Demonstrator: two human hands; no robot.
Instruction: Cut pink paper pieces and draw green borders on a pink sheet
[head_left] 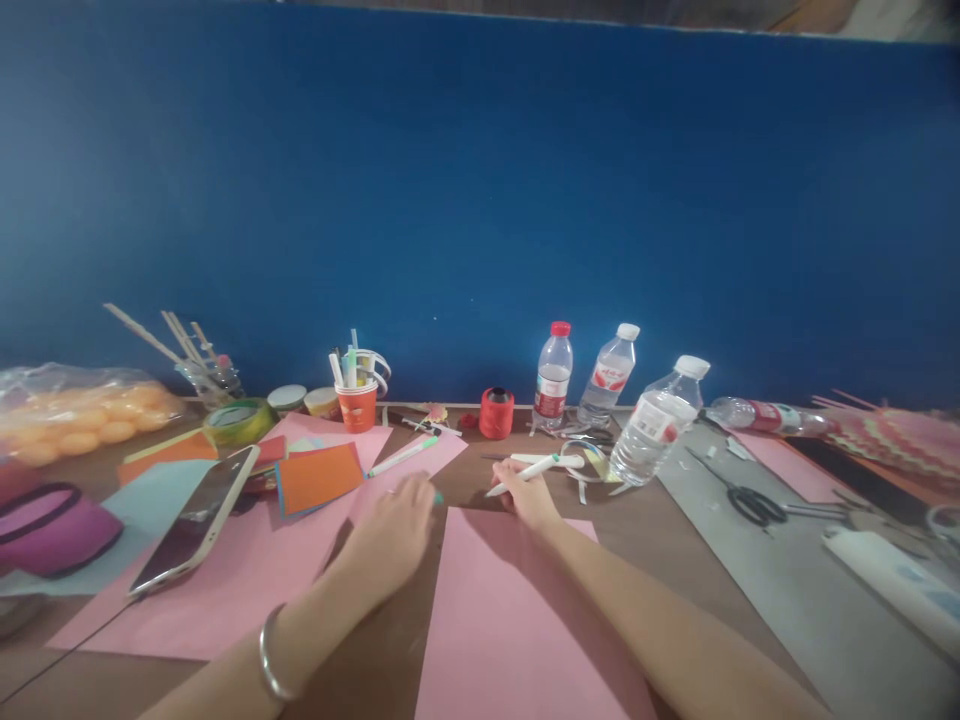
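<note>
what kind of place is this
Likely a paper-craft worktable against a blue wall: pink paper sheets, scissors, an orange cup of pens, and a white pen in the right hand.

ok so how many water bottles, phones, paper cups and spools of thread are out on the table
water bottles: 4
phone: 1
orange paper cup: 1
red thread spool: 1
total: 7
</note>
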